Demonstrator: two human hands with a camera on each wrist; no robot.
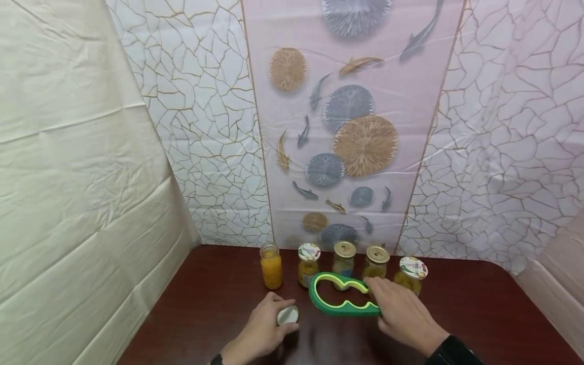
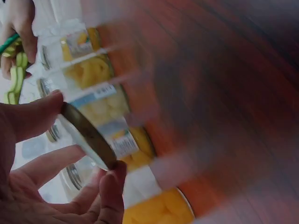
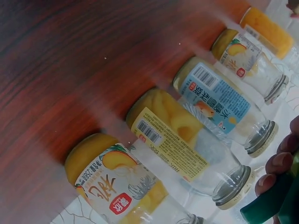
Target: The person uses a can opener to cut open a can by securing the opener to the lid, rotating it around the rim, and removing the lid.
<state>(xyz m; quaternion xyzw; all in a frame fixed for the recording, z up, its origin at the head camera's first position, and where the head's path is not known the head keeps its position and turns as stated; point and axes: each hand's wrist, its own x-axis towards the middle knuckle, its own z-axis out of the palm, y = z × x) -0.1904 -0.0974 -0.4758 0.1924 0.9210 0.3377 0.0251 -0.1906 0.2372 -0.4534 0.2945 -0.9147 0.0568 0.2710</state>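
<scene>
My left hand (image 1: pixel 261 328) pinches a round jar lid (image 1: pixel 288 315) between thumb and fingers, its pale inner side turned up. In the left wrist view the lid (image 2: pixel 88 135) is seen edge-on, with a gold-brown rim. My right hand (image 1: pixel 405 313) grips the handle end of a green jar opener (image 1: pixel 339 308) with a yellow-green scalloped inner edge, held in the air in front of the jars. Beyond the left hand stands a lidless glass jar of orange fruit (image 1: pixel 271 269), upright on the table.
To its right stand several lidded fruit jars in a row: one with a patterned lid (image 1: pixel 309 252), two with gold lids (image 1: pixel 344 249) (image 1: pixel 377 254), and another with a patterned lid (image 1: pixel 413 267). The dark red-brown table (image 1: pixel 205 294) meets a patterned cloth backdrop (image 1: pixel 219 177) behind them.
</scene>
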